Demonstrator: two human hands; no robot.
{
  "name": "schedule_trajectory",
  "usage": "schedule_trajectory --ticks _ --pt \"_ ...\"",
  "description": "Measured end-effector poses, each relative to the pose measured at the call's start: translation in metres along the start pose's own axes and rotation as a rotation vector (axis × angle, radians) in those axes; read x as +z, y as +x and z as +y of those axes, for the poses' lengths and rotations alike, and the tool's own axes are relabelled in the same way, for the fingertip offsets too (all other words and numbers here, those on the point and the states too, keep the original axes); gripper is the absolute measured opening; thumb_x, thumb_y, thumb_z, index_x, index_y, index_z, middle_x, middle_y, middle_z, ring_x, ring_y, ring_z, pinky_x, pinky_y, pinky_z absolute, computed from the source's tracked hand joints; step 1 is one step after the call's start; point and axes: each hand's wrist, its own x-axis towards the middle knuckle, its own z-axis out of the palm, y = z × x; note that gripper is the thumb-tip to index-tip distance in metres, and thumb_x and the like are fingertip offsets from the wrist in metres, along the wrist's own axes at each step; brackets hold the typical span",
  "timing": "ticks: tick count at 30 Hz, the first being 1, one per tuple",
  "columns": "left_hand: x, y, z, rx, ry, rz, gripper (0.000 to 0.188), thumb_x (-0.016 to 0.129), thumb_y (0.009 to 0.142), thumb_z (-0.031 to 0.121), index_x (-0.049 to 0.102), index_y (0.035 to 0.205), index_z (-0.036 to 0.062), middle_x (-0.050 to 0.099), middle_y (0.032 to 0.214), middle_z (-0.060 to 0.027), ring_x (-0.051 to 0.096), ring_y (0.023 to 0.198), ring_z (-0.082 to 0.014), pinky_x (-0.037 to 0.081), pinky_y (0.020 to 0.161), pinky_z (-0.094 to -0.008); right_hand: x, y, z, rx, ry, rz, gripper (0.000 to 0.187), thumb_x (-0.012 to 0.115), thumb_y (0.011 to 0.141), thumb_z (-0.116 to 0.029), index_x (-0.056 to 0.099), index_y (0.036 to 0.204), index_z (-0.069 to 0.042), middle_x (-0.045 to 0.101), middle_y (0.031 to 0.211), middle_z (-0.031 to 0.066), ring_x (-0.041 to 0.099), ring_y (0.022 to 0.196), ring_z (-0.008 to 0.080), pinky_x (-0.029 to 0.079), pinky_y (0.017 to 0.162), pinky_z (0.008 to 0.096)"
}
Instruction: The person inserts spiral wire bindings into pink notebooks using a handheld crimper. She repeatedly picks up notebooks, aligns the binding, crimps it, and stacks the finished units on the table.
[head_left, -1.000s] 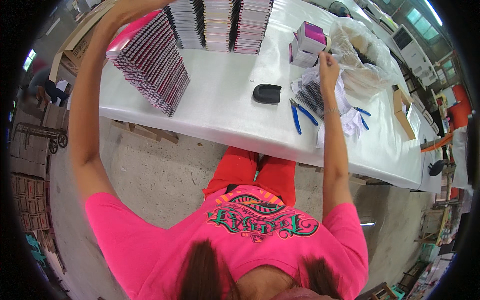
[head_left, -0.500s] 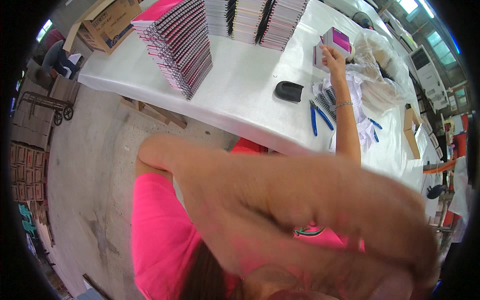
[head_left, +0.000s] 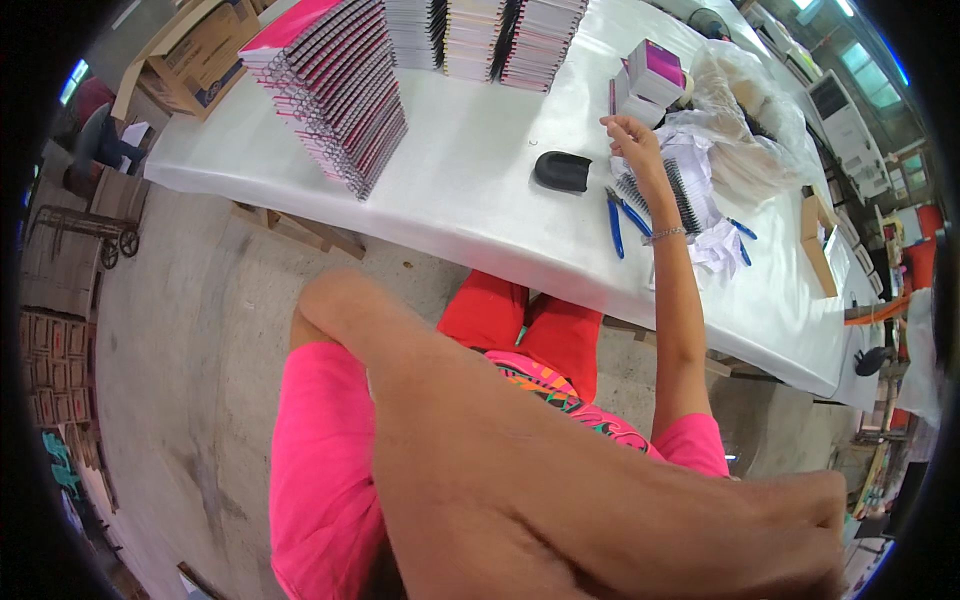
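Observation:
My right hand (head_left: 636,142) reaches over the white table, its fingers loosely bent and apart, with nothing visible between them. It is just in front of a small white-and-purple box (head_left: 656,72). Near its wrist lie blue-handled pliers (head_left: 619,222), black binding coils (head_left: 682,195) and crumpled white paper (head_left: 718,248). A black curved, hollow-ended object (head_left: 563,171) rests to its left. My left forearm (head_left: 520,450) crosses close before the camera toward the lower right. The left hand (head_left: 805,520) is there, its fingers hidden, so what it holds cannot be made out.
Tall stacks of spiral-bound notebooks (head_left: 335,100) stand on the white table (head_left: 470,170), at left and at the back. A cardboard box (head_left: 195,60) sits at its far left corner. Clear plastic bags (head_left: 745,120) and a small open carton (head_left: 818,245) lie toward the right.
My right hand has drawn back from the white-and-purple box toward me and left. My left forearm has swung lower, uncovering my red-clothed legs and the table's front edge. The view has shifted slightly.

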Motion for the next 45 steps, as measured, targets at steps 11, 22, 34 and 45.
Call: schedule_trajectory --ticks 11,22,34,45 --pt "0.004 -0.005 -0.004 -0.025 0.004 0.022 0.036 0.07 0.09 0.039 0.066 0.097 0.0045 0.06 0.088 -0.0039 0.056 0.086 -0.0139 0.045 0.076 -0.0293 0.038 -0.126 0.012 0.009 -0.945 0.307 0.043 0.076 0.084 -0.034 0.065 0.123 -0.021 0.05 0.13 0.0182 0.047 0.121 0.0399 0.037 0.1 0.0551" --pt "-0.008 -0.025 0.016 -0.106 0.077 0.03 0.04 0.07 0.089 0.046 0.065 0.094 0.0065 0.059 0.09 -0.0032 0.056 0.088 -0.0156 0.046 0.078 -0.0305 0.052 -0.131 0.007 -0.124 -0.862 0.32 0.038 0.075 0.085 -0.033 0.066 0.121 -0.022 0.047 0.136 0.0197 0.041 0.128 0.0387 0.03 0.103 0.0586" --pt "-0.097 -0.218 0.16 -0.607 0.856 1.03 0.044 0.075 0.085 0.048 0.058 0.098 0.0093 0.053 0.091 -0.0009 0.052 0.085 -0.0141 0.044 0.078 -0.0278 0.193 0.014 -0.032 -0.249 0.02 -0.305 0.031 0.071 0.089 -0.018 0.07 0.118 -0.007 0.068 0.115 0.0149 0.063 0.108 0.0293 0.051 0.093 0.0366" --pt "-0.195 -0.374 0.092 -1.199 1.151 1.255 0.067 0.093 0.066 0.029 0.065 0.116 -0.0054 0.066 0.108 -0.0159 0.061 0.095 -0.0231 0.049 0.085 -0.0351 0.291 0.057 -0.015 -0.214 -0.452 -0.445 0.077 0.086 0.07 -0.05 0.062 0.135 -0.017 0.06 0.13 0.0093 0.054 0.123 0.0316 0.03 0.102 0.0655"
